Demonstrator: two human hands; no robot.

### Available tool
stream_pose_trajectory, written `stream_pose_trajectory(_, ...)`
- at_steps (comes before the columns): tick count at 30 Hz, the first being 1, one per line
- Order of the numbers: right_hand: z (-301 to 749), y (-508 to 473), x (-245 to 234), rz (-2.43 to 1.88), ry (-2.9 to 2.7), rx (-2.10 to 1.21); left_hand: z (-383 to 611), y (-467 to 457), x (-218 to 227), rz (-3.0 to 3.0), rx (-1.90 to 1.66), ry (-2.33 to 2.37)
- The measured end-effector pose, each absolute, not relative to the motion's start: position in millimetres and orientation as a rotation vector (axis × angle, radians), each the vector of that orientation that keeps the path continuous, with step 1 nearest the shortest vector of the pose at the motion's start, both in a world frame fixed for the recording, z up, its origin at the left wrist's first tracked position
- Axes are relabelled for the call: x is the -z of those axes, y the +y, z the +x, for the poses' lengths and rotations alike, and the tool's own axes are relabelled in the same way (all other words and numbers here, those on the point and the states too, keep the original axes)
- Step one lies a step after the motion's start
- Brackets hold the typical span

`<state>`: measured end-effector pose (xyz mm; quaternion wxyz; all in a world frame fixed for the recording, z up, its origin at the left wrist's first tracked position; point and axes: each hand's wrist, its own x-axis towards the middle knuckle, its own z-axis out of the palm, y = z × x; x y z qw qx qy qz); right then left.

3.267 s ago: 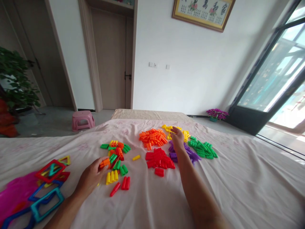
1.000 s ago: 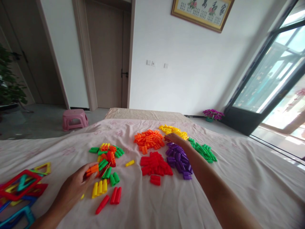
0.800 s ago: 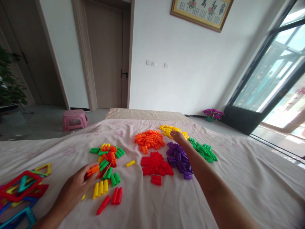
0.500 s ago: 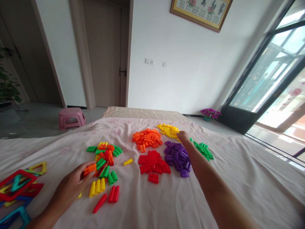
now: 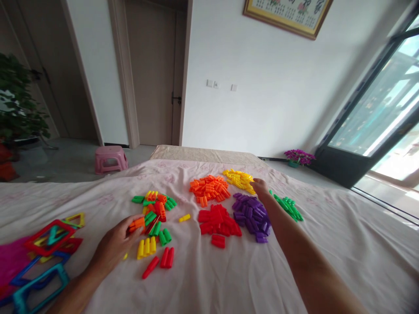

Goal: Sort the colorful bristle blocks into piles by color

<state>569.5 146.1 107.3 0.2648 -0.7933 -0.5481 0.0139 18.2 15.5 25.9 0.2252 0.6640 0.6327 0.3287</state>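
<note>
Beyond the right grip point(image 5: 261, 188) rises a white wall point(image 5: 222, 122), with bright dark-framed glass point(image 5: 368, 109) to its right, a pink stool point(image 5: 110, 151) far left

Around the red building blocks point(image 5: 220, 220), orange blocks point(image 5: 209, 188) sit at 11 o'clock, yellow blocks point(image 5: 240, 179) at 1, purple blocks point(image 5: 250, 213) at 3, and green blocks point(image 5: 288, 207) farther out at 3. At 9 o'clock, the mixed blocks point(image 5: 160, 210) are green, orange, yellow and red. The tile frames point(image 5: 52, 235), between 8 and 9, show red, yellow, blue and turquoise. The cloth point(image 5: 203, 279) beneath is pale pink with faint, darker pink floral prints.
</note>
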Motion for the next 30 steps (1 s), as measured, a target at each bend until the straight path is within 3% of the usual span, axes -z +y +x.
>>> stream_pose_trajectory(6, 491.7, 136.7, -121.0, -1.895, -1.570, -0.109, 21.5, 11.4, -34.9, 1.853, -0.932, 1.731)
stream_pose_trajectory(13, 351.7, 58.6, -106.7, -1.332, -2.299, -0.345, 20.0, 10.8, -31.6, 1.852, -0.964, 1.699)
stream_pose_trajectory(21, 312.9, 33.6, -87.7, -1.390, -2.596, -0.113, 21.1, 9.3, -37.7, 1.885, -0.955, 1.717)
stream_pose_trajectory(25, 336.0, 34.0, -94.1, -1.431, -2.476, -0.112, 20.3, 10.3, -36.3, 1.881, -0.959, 1.698)
stream_pose_trajectory(30, 402.2, 58.8, -126.1, -1.786, -2.109, 0.022, 17.9, 11.0, -33.4, 1.853, -0.946, 1.713)
